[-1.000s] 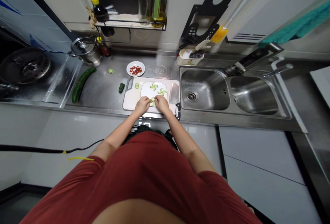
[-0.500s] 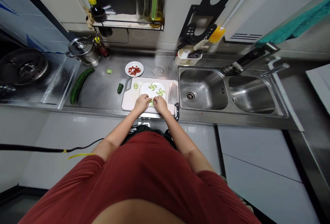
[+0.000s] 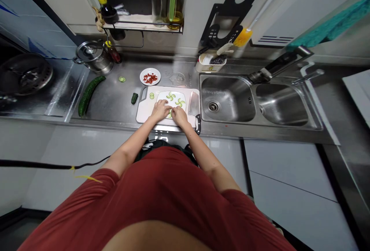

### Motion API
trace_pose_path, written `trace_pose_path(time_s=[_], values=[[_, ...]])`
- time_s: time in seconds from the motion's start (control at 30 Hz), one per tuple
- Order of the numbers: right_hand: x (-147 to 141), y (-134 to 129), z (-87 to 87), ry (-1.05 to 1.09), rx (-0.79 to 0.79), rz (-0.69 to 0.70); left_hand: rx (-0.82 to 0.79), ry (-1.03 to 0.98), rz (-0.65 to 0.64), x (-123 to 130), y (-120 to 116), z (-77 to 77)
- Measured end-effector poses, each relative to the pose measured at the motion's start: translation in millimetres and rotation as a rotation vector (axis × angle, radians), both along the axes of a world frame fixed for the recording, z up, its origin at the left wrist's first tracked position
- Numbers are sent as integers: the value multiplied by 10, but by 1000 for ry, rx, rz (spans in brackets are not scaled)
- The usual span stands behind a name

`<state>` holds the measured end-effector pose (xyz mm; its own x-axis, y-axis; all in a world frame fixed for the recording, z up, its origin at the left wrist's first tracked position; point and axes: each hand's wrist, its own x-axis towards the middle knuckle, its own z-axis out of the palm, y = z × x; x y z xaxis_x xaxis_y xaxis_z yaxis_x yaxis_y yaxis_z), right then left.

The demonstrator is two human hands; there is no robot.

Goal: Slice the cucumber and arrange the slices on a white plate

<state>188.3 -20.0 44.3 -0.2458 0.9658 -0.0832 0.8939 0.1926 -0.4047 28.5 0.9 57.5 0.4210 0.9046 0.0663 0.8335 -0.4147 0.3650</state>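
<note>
Cucumber slices (image 3: 170, 96) curl into two small pinwheels at the far side of a white rectangular dish (image 3: 162, 96), which sits on a pale cutting board (image 3: 142, 117). At the dish's near edge, the left hand (image 3: 160, 110) and the right hand (image 3: 180, 117) come together, fingers curved down and tips almost meeting over a small cluster of slices (image 3: 170, 114). Both hands are drawn narrow, but the fingers hide whether either one pinches a slice, so that cannot be told. Slices this thin and wet seem best nudged with the fingertip pads under light pressure, since a firm pinch could tear them or drag neighbouring pieces out of line. Working from the near edge, as the hands are, keeps them clear of the pinwheels. A cleaver (image 3: 194, 103) lies along the board's right side, its handle toward the near edge. Left of the board, on the stainless tabletop (image 3: 112, 100), lie a cucumber stub (image 3: 134, 98), a loose slice (image 3: 122, 79) and a whole dark cucumber (image 3: 88, 95). Farther back stands a small white plate of chopped red pieces (image 3: 142, 76).
</note>
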Motion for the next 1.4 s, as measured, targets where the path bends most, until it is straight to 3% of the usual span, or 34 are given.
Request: trace_pose_path(time_s=[0.6, 0.97, 1.4], values=[[4, 5, -39, -3, 14, 5, -26, -7, -17, -19, 85, -27], [-1, 6, -19, -5, -1, 4, -57, -18, -109, -75, 204, 1], [38, -2, 35, 131, -17, -26, -107, -43, -29, -53, 182, -9]])
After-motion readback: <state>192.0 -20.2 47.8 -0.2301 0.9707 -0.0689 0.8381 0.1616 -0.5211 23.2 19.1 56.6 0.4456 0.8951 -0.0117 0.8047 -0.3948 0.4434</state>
